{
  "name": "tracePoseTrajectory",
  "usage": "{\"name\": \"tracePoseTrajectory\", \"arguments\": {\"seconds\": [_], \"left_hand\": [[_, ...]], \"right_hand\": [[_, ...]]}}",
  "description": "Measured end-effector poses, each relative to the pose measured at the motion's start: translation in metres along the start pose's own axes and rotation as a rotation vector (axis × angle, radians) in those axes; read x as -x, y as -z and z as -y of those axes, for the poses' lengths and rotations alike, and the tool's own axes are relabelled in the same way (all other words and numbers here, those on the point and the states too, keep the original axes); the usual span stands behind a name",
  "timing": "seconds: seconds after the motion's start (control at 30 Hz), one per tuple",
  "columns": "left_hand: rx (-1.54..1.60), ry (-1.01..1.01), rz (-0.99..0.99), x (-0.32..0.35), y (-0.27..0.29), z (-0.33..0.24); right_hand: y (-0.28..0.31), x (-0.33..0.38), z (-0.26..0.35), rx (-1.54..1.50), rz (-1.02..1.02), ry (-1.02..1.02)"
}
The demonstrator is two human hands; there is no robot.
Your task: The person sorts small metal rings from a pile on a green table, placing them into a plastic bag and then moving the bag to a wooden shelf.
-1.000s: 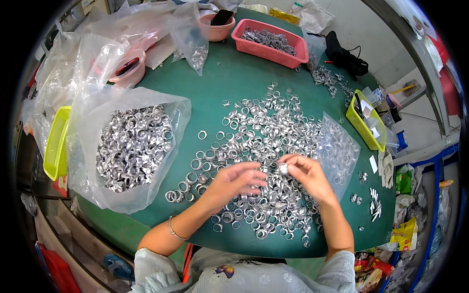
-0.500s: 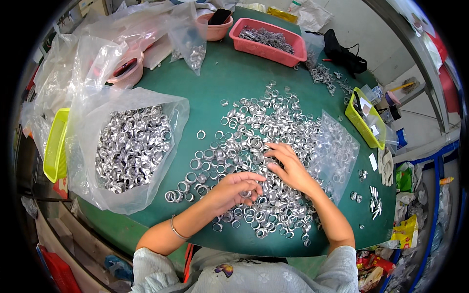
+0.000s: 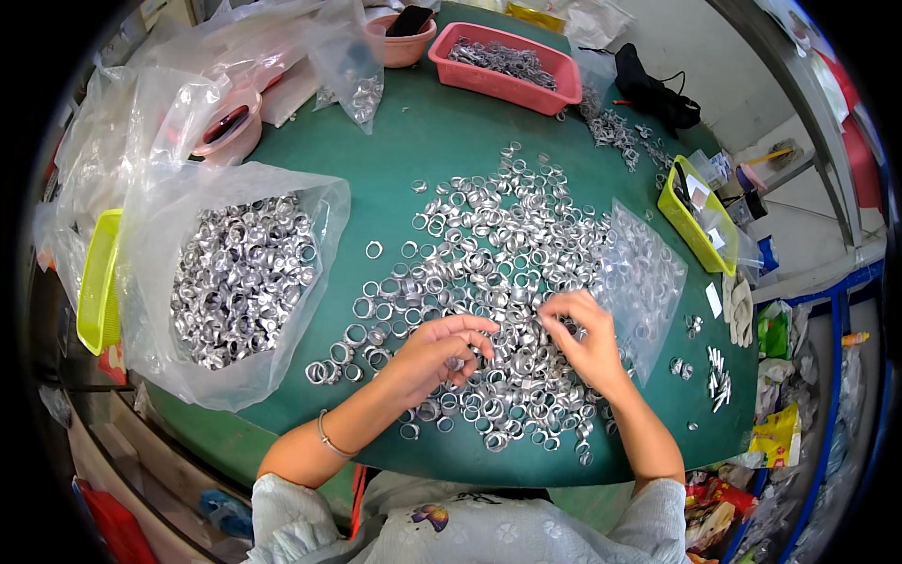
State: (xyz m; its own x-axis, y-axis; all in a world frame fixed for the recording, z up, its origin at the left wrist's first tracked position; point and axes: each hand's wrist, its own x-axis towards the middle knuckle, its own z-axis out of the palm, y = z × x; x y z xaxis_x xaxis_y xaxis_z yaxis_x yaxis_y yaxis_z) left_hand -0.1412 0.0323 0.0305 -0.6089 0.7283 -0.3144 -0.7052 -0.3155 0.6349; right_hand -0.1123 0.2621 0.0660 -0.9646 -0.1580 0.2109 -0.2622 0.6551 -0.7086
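A broad heap of silver metal rings (image 3: pixel 507 273) lies spread on the green table in front of me. Over its near left part is my left hand (image 3: pixel 440 355), its index finger extended and its other fingers curled inward; what they hold, if anything, is hidden. My right hand (image 3: pixel 586 343) is over the right middle of the heap. Its thumb and forefinger are bent toward each other in a pinch, and I cannot make out what is between them. To the left, a clear plastic bag (image 3: pixel 324 202) lies opened around many more metal rings (image 3: pixel 246 282).
Beside the heap on the right lies a clear bag (image 3: pixel 644 273) over some rings. Farther back stand a pink tray (image 3: pixel 507 91) of small metal parts and pink bowls (image 3: pixel 406 47). Yellow-green baskets (image 3: pixel 99 282) flank the table. Small white rods (image 3: pixel 719 381) lie at right.
My right hand has moved slightly right and toward me, its fingers drawing in from spread to a pinch. My left hand has shifted slightly left. The whole view has shifted a little.
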Motion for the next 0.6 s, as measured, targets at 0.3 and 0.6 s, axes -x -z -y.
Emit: {"name": "tracePoseTrajectory", "arguments": {"seconds": [0.3,0.6], "left_hand": [[0.213,-0.059,0.028,-0.001,0.002,0.000],[0.111,0.056,0.088,0.002,-0.007,0.001]], "right_hand": [[-0.028,-0.042,-0.015,0.087,0.016,0.116],[-0.017,-0.003,0.033,-0.061,0.073,0.149]]}}
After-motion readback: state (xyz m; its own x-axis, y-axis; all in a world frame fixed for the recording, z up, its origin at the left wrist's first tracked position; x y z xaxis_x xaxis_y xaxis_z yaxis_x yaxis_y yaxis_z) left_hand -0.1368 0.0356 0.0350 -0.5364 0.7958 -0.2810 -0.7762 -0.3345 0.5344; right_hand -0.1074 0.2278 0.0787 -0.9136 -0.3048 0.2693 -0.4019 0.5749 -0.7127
